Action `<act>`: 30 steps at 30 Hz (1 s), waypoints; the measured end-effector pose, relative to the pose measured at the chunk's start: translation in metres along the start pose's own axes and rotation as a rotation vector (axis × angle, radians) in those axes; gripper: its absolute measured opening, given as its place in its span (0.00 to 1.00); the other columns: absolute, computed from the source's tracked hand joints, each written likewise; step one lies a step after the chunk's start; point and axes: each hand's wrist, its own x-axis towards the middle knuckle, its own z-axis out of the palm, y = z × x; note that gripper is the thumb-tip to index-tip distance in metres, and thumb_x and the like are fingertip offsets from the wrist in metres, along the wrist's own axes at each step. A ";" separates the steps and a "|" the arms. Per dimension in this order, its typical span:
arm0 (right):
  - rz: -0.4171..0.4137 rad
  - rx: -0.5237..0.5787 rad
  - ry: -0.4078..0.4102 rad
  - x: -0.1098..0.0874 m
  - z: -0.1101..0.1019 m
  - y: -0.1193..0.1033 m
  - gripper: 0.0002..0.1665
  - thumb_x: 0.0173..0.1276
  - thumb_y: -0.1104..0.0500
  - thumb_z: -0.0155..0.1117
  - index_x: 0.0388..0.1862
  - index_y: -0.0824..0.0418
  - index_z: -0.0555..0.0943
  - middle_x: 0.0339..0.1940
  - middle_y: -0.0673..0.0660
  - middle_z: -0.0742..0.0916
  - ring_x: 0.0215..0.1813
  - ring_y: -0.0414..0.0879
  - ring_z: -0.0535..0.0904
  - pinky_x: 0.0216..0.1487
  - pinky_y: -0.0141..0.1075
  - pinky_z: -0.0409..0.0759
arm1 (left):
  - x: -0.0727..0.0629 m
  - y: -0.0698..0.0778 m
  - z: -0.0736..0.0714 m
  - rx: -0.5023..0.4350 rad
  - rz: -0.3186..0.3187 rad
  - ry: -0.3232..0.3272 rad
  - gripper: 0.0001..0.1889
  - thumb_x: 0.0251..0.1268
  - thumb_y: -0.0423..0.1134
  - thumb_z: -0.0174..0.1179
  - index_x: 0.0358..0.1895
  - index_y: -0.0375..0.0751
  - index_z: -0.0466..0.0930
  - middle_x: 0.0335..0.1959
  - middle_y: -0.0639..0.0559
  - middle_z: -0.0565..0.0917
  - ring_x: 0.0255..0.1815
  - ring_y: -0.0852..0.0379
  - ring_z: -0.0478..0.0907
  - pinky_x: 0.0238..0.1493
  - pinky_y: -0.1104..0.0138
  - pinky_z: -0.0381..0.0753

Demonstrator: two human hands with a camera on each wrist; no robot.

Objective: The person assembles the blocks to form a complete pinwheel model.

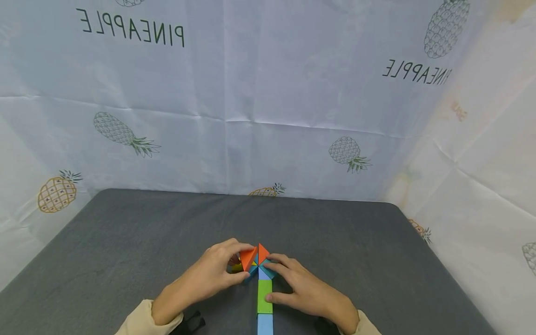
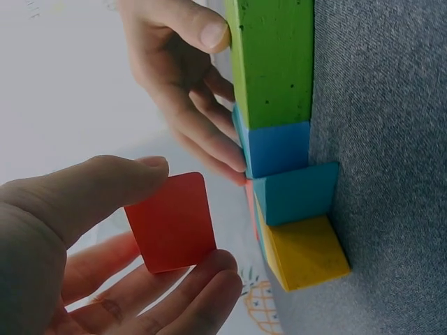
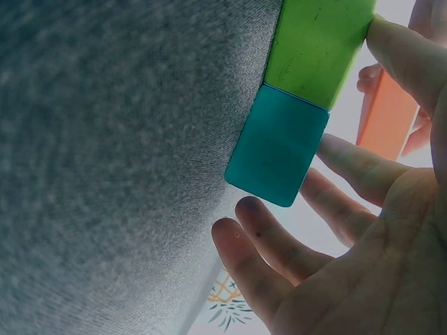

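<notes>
My left hand [image 1: 215, 270] pinches an orange-red triangular block [image 1: 248, 258] between thumb and fingers; the left wrist view shows it raised off the table, apart from the row. My right hand [image 1: 303, 289] rests its thumb on a long green block [image 1: 264, 302], its fingers spread at the teal block [image 3: 277, 146]. Small triangular blocks cluster at the green block's far end: a blue one [image 2: 279, 149], a teal one [image 2: 297, 194], a yellow one [image 2: 311, 252] and an orange one [image 1: 262, 252]. Part of the cluster is hidden behind my fingers.
A light blue block [image 1: 265, 324] adjoins the green one's near end and runs out of the frame. Grey cloth covers the table [image 1: 356, 242]. Pineapple-printed curtains [image 1: 268, 93] hang beyond its far edge and along the sides.
</notes>
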 end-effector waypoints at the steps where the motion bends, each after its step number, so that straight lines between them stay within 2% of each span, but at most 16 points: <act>1: -0.003 -0.003 0.003 0.000 0.000 0.000 0.41 0.69 0.30 0.55 0.76 0.45 0.65 0.77 0.51 0.66 0.73 0.54 0.66 0.65 0.56 0.72 | 0.000 0.001 0.000 0.002 -0.001 0.000 0.24 0.57 0.36 0.72 0.58 0.39 0.79 0.42 0.54 0.81 0.35 0.63 0.78 0.35 0.70 0.82; 7: -0.009 -0.008 0.013 0.000 0.001 -0.001 0.41 0.69 0.30 0.54 0.75 0.46 0.65 0.77 0.51 0.66 0.73 0.53 0.67 0.66 0.55 0.72 | -0.001 0.004 0.001 0.014 -0.004 -0.004 0.24 0.57 0.37 0.73 0.58 0.39 0.80 0.41 0.55 0.81 0.33 0.64 0.76 0.33 0.73 0.79; 10: -0.006 0.000 0.010 0.000 0.000 -0.001 0.41 0.69 0.30 0.54 0.76 0.46 0.65 0.77 0.51 0.66 0.73 0.53 0.67 0.66 0.56 0.72 | -0.003 0.005 0.001 0.011 -0.011 -0.007 0.24 0.57 0.37 0.73 0.58 0.39 0.80 0.42 0.54 0.81 0.35 0.63 0.79 0.35 0.71 0.81; 21: -0.009 0.010 0.001 -0.001 -0.002 -0.002 0.41 0.69 0.30 0.54 0.76 0.47 0.65 0.77 0.50 0.65 0.74 0.53 0.66 0.66 0.56 0.72 | -0.014 0.007 0.007 -0.005 -0.042 -0.025 0.26 0.58 0.41 0.72 0.59 0.40 0.78 0.44 0.56 0.80 0.37 0.65 0.78 0.36 0.72 0.80; 25: -0.011 0.017 0.001 -0.001 -0.002 -0.001 0.41 0.69 0.31 0.55 0.76 0.47 0.64 0.77 0.51 0.65 0.73 0.54 0.66 0.66 0.57 0.71 | -0.018 0.008 0.010 -0.003 -0.052 -0.041 0.25 0.57 0.40 0.73 0.58 0.40 0.79 0.41 0.59 0.79 0.35 0.70 0.74 0.35 0.73 0.78; 30: -0.007 0.006 0.004 -0.001 0.000 0.000 0.41 0.69 0.30 0.54 0.76 0.45 0.64 0.77 0.50 0.65 0.74 0.53 0.66 0.66 0.56 0.71 | -0.021 0.010 0.012 -0.008 -0.058 -0.049 0.25 0.56 0.41 0.73 0.57 0.43 0.79 0.39 0.62 0.77 0.33 0.70 0.71 0.34 0.74 0.74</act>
